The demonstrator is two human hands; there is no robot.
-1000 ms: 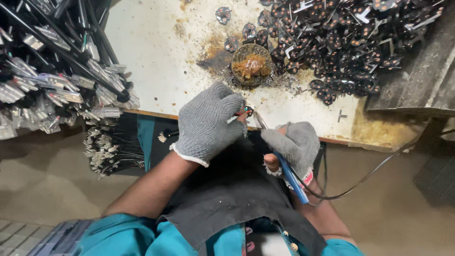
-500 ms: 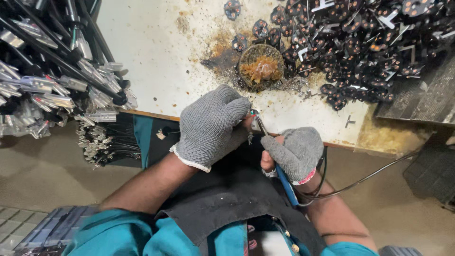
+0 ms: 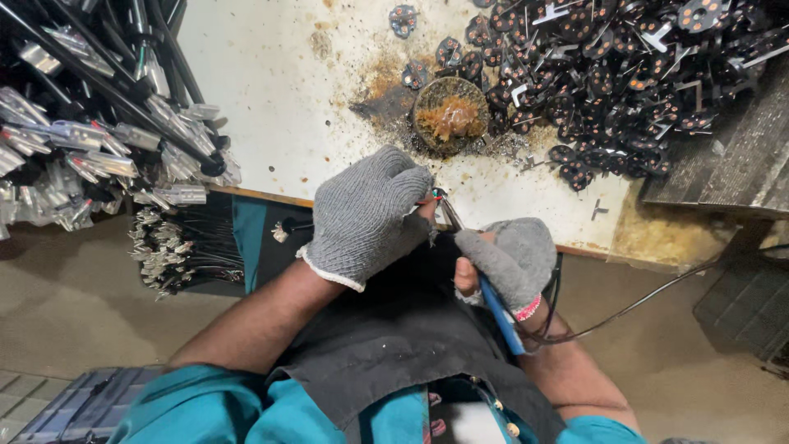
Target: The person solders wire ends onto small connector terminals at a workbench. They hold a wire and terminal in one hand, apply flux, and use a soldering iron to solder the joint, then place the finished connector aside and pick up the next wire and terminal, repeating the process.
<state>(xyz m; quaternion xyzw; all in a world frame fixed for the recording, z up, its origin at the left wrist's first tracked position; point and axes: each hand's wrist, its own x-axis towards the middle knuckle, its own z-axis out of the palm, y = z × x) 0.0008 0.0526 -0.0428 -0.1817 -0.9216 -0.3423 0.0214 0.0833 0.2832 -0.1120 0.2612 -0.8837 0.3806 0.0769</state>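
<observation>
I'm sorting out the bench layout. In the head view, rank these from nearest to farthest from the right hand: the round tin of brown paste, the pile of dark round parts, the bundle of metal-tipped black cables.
From the right hand:
1. Round tin of brown paste, straight ahead on the white bench.
2. Pile of dark round parts, ahead and to the right.
3. Bundle of metal-tipped black cables, far across on the left.

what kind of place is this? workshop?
Likely a small electronics assembly or soldering workshop: the right hand holds a blue-handled soldering iron, a stained tin of flux-like paste sits on the worn white bench, beside heaps of small dark parts.
</observation>
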